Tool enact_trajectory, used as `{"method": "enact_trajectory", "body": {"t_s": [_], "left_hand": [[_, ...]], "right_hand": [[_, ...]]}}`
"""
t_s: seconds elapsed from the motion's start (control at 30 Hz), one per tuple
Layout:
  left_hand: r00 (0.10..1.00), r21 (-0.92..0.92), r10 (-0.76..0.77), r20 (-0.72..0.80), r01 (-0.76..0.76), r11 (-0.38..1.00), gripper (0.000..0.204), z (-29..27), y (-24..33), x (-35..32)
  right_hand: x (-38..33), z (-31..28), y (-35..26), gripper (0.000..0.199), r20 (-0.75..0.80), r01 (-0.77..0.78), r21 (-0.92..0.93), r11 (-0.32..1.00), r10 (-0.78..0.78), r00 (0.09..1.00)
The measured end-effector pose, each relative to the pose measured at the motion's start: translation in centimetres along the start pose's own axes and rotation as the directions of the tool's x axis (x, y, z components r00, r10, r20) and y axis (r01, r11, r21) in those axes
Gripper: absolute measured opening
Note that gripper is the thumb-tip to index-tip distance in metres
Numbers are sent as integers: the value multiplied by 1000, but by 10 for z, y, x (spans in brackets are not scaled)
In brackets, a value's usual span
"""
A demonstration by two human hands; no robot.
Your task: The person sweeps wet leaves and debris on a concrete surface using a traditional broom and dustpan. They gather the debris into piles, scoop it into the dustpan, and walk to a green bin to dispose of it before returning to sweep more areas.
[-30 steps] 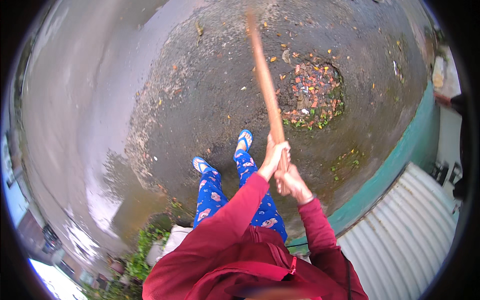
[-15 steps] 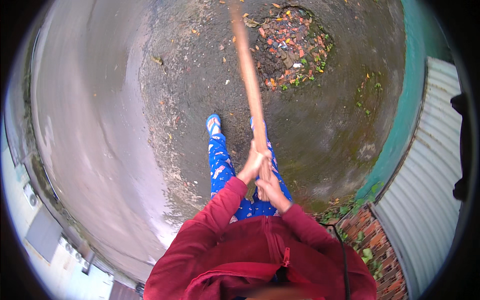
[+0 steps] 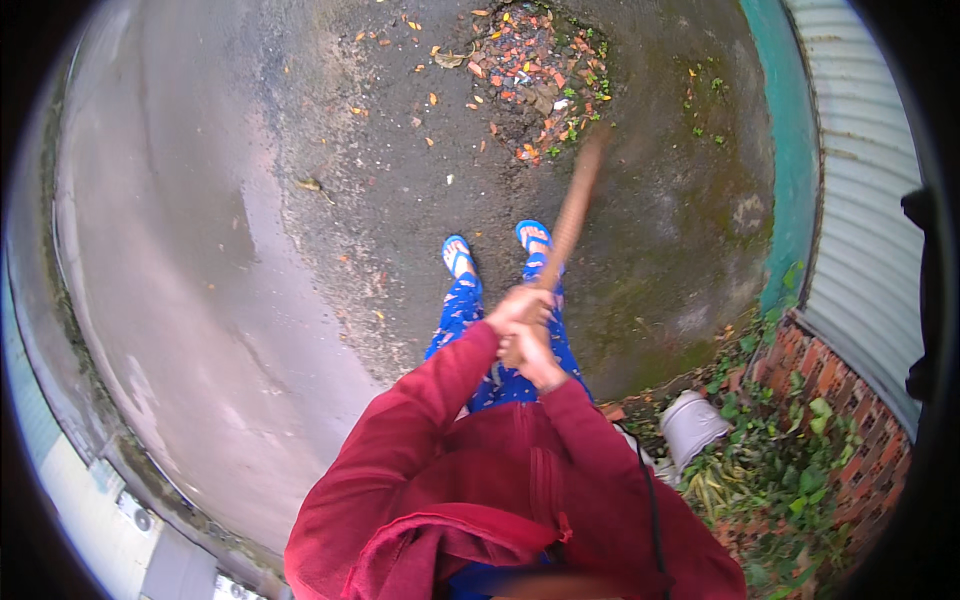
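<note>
Gripping a long wooden stick (image 3: pixel 572 215), both hands close round its near end in front of the person's waist. The left hand (image 3: pixel 517 306) wraps the shaft higher up; the right hand (image 3: pixel 530 350) sits just below it, touching it, fingers curled tight. Stacked this way, the two fists likely give leverage for swinging the far end, which is blurred and points ahead and to the right, toward a litter pile (image 3: pixel 535 70).

That pile lies in a shallow hollow of the wet ground (image 3: pixel 330 250), near its far edge: reddish and orange leaves, scraps and a few green sprouts, gathered close together. Single leaves (image 3: pixel 310 184) lie scattered to its left. What the stick's tip carries cannot be made out.

Blue sandals (image 3: pixel 458 255) stand side by side just before the hands, under blue patterned trousers; the sleeves are dark red.

At the right edge a pale bucket (image 3: pixel 692 425) lies tipped among weeds beside a brick wall (image 3: pixel 835 385); its contents are hidden. A teal kerb (image 3: pixel 790 150) and corrugated sheet (image 3: pixel 860 200) run behind.
</note>
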State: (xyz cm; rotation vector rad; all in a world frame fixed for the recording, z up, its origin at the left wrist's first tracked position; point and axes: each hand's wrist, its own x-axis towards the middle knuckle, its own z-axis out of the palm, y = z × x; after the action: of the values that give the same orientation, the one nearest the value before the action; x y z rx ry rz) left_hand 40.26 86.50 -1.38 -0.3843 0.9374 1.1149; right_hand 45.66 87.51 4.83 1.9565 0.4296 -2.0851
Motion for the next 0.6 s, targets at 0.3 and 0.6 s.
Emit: {"method": "enact_trajectory", "body": {"t_s": [0.3,0.6], "left_hand": [[907,103,276,-319,-256,961,24,-47,47,-55],[939,224,302,-162,-263,938,57,-52,48,-131]], "right_hand": [[-14,51,24,6,348,162,-6,987,-149,925],[30,56,-74,13,165,493,-206,845,-466,869]]}}
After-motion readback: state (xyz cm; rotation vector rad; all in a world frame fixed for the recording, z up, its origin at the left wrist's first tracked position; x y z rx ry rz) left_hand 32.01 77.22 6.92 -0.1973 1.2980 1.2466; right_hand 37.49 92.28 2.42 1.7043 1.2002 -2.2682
